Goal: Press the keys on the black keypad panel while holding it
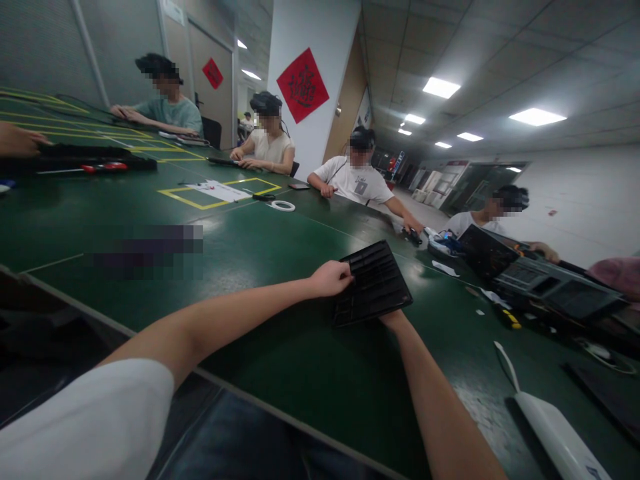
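With the black ribbed tray as the centre of my clock, a red-handled screwdriver [105, 167] is lying between nine and ten, well across the green tabletop [250, 247]. At ten, a printed sheet [220, 192] is showing marks too small for me to read. At eleven, a red diamond poster [303, 85] is hanging on the pillar, bearing dark brushed Chinese calligraphy that I am not making out surely. At nine, my left hand [333, 278] is resting nearly closed, bunched fingertips touching the tray's left part; whether they are pinching it I cannot tell. At twelve, a co-worker's white shirt [345, 180] is carrying blurred print. The black ribbed tray [383, 280] itself is tilting before me. At five, my right hand [394, 319] is reaching beneath it, mostly hidden, so I cannot tell how far it is opening. I judge that I am handling the tray closely, the next move calling for steady support below and precise left fingertips. At three, a computer case [555, 287] is standing open.
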